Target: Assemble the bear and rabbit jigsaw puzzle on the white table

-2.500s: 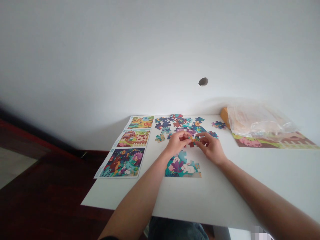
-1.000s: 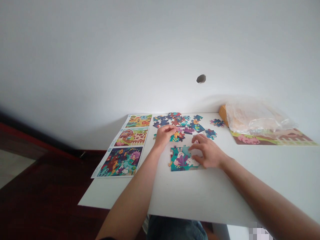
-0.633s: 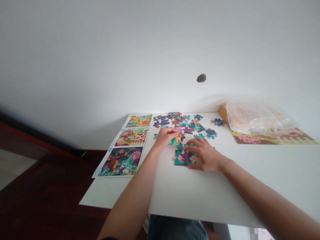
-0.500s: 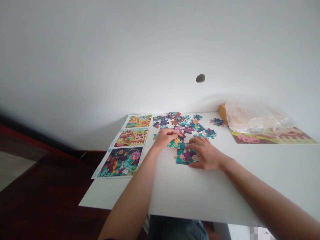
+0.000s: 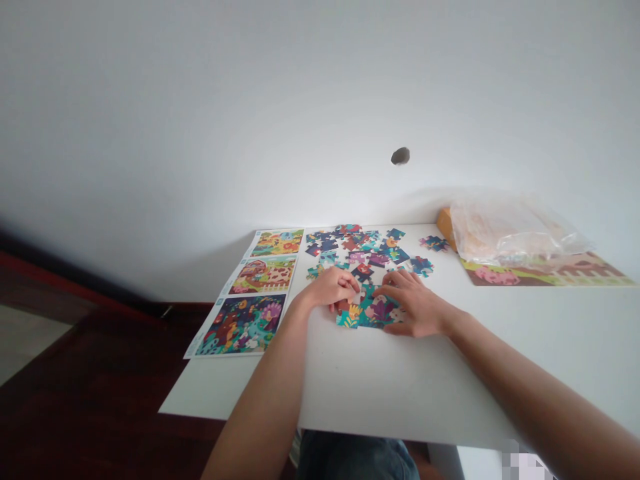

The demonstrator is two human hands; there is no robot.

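Note:
With its fingers curled in, my left hand (image 5: 332, 288) grips a puzzle piece (image 5: 349, 316), brown and teal with a yellow plant. That piece lies against the left side of a joined puzzle section (image 5: 375, 310) showing purple leaves and white flowers; I cannot tell whether they interlock. My right hand (image 5: 414, 305) rests over the right side of this section, thumb and fingers spread apart and touching it. Just beyond both hands lies a red and dark piece (image 5: 363, 273). Several loose puzzle pieces (image 5: 357, 243) form a scattered group behind.
A picture sheet (image 5: 286, 293) with three printed scenes lies on the left of the white table (image 5: 380, 387). At the right, a clear plastic bag (image 5: 515, 233) covers part of an orange box (image 5: 444, 223) and a farm picture board (image 5: 530, 273). The wall (image 5: 320, 133) stands behind.
My left hand has brought the yellow-plant piece down and toward me, from the section's upper left corner to its left side. My right hand stays almost in place.

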